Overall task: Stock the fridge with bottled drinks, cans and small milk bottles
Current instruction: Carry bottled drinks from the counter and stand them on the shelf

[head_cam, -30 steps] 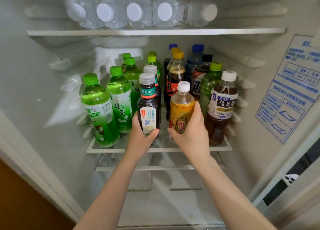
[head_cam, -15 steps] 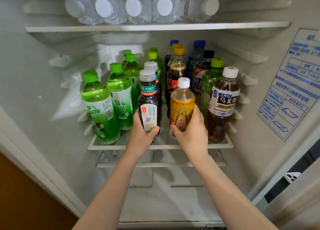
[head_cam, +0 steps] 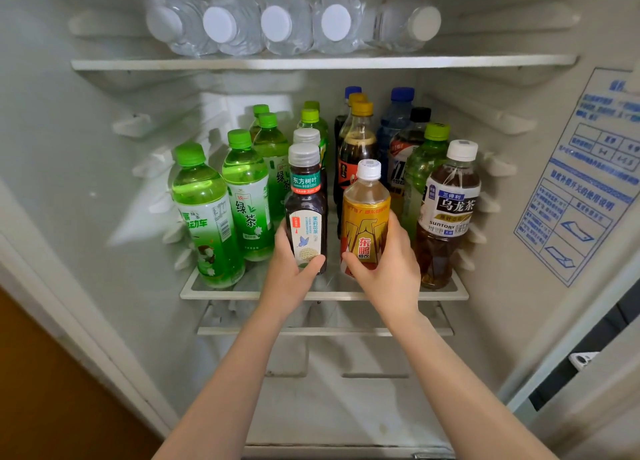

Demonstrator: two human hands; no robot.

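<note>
The left hand wraps thumb and fingers round the lower part of a dark tea bottle; the right hand grips the foot of a yellow-labelled bottle in the same way. The two hands are near each other but apart, and both bottles stand upright at the front of the middle shelf. Just right of the right hand stands a white-capped oolong tea bottle. Left of the left hand stand green tea bottles. Beyond the hands are cola bottles with yellow caps and blue-capped bottles. High above the hands, water bottles lie on their sides on the top shelf
</note>
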